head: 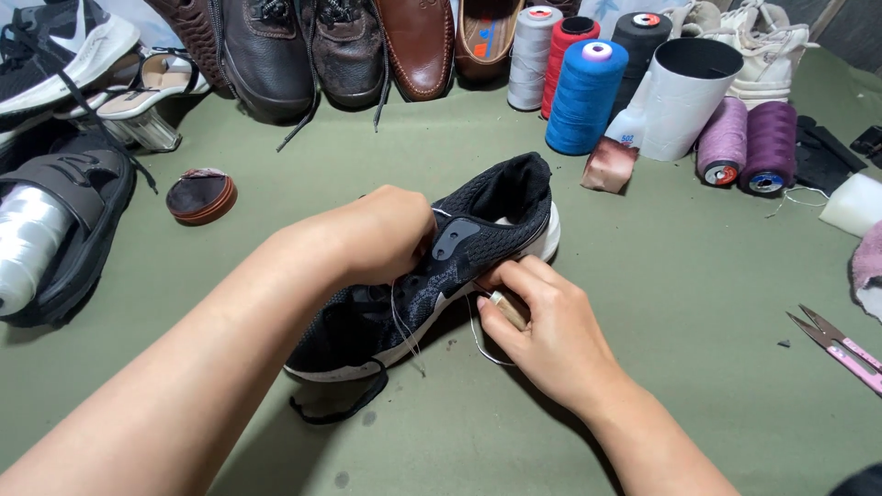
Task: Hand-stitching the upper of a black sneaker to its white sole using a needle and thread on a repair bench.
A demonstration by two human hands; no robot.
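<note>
Tool tip [508, 309] hidden behind sneaker [432, 276]

A dull olive-green cloth covers the table [698, 303] from edge to edge, lying fairly flat with a few faint creases and some dark specks. The light is soft and even, casting only short, blurred shadows toward the near side. At the far right corner a strip of dark grey wall [850, 23] shows behind the table's edge.
</note>
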